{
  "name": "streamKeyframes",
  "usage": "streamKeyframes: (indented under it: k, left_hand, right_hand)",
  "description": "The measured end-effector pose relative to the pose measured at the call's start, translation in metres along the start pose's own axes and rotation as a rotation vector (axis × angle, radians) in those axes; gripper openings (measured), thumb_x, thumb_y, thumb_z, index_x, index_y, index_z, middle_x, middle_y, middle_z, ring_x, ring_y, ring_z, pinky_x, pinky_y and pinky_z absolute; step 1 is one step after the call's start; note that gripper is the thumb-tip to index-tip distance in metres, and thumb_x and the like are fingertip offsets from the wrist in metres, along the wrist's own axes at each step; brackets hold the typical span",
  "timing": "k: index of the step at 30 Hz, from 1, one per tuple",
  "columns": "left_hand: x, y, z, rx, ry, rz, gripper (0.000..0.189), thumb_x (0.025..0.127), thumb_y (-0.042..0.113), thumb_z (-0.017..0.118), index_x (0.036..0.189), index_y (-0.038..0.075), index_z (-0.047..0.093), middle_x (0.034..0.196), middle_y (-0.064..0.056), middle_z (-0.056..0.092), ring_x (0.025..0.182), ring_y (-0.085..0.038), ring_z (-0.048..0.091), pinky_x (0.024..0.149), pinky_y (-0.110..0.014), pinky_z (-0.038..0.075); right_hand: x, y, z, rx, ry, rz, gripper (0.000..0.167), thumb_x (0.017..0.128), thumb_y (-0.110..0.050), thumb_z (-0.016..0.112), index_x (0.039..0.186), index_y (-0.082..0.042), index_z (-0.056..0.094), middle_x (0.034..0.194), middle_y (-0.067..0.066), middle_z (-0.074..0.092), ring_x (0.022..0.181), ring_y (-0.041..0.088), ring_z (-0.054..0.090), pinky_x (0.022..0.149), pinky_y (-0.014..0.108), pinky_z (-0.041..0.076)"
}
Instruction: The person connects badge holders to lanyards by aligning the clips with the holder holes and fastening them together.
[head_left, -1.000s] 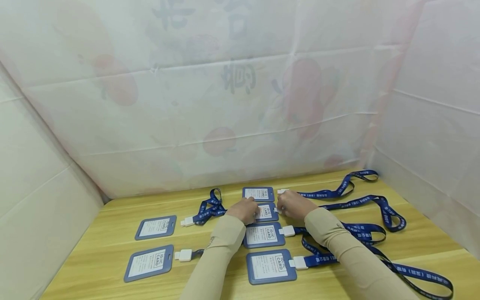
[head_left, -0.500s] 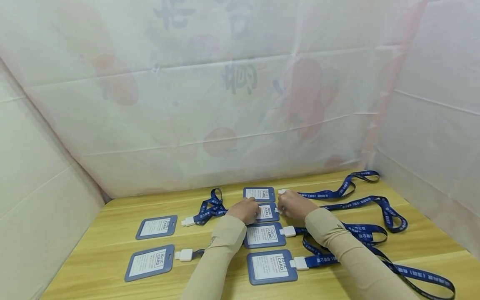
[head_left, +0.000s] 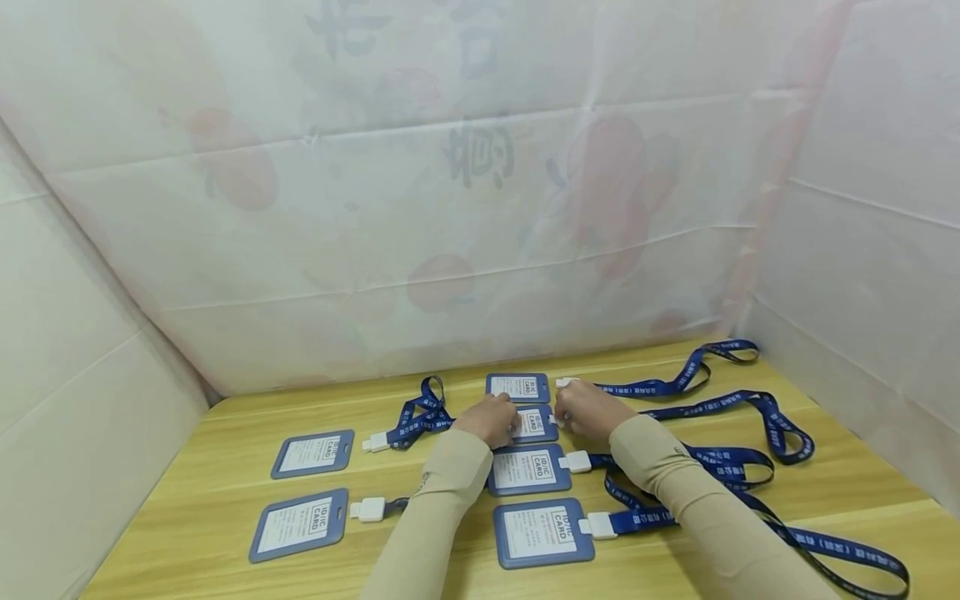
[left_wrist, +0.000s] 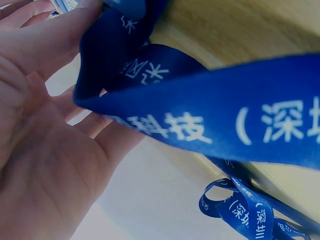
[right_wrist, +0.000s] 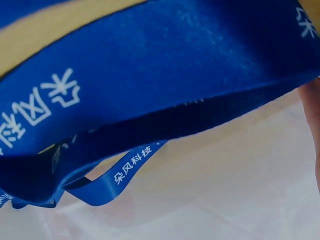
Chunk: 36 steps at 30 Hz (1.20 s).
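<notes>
In the head view, two hands in beige sleeves meet just right of the middle of the frame, low down, over a yellow wood-grain table. Between them lies a small blue card holder, its white insert reading "ID/IC CARD", second from the top in a column of four. The left hand grasps its left edge with bent fingers; the thumb is hidden. The right hand pinches a white clip at the holder's right edge; whether the two are fastened cannot be told. A blue lanyard runs from behind that hand toward the right of the frame.

Above, the top holder lies just beside the white end of another lanyard. Below, the third holder and bottom holder touch white clips on their right. Two more holders lie at lower left, apart from their nearby clips. In the left wrist view, a printed blue strap crosses before the fingers.
</notes>
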<state>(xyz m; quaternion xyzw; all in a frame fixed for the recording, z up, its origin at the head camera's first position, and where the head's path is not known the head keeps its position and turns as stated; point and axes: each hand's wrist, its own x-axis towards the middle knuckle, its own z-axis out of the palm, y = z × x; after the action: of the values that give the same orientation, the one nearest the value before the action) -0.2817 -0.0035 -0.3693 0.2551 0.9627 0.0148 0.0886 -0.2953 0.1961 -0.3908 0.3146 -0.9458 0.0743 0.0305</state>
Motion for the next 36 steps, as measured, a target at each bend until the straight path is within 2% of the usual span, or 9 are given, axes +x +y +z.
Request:
streamKeyframes:
  k: [7,17,36]
  left_hand:
    - [0.0002,-0.0006,-0.0004,0.006,0.0,0.003,0.028,0.09,0.017,0.078,0.118,0.019,0.078,0.119,-0.002,0.064,0.104,-0.019,0.056,0.096,-0.031,0.05]
    - [0.0017,-0.0012,-0.0004,0.004,0.003,0.002,0.029,0.088,0.017,0.08,0.117,0.018,0.079,0.118,-0.002,0.064,0.104,-0.018,0.057,0.095,-0.029,0.051]
    - [0.0011,-0.0006,0.0014,-0.008,0.003,0.0,0.026,0.089,0.017,0.079,0.115,0.018,0.079,0.119,-0.002,0.064,0.104,-0.019,0.057,0.094,-0.03,0.052]
  right_hand:
    - [0.0016,0.0026,0.0022,0.004,0.001,-0.004,0.012,0.08,0.007,0.081,0.089,-0.002,0.081,0.086,0.007,0.073,0.079,0.02,0.07,0.072,0.031,0.061]
    - [0.0021,0.0021,0.0008,-0.004,0.015,-0.051,0.013,0.079,0.01,0.079,0.087,0.0,0.081,0.087,0.008,0.074,0.081,0.021,0.071,0.069,0.028,0.06]
    - [0.0009,0.0003,0.0021,-0.004,0.021,-0.031,0.014,0.08,0.007,0.08,0.09,-0.003,0.081,0.091,0.009,0.075,0.084,0.023,0.072,0.073,0.031,0.061]
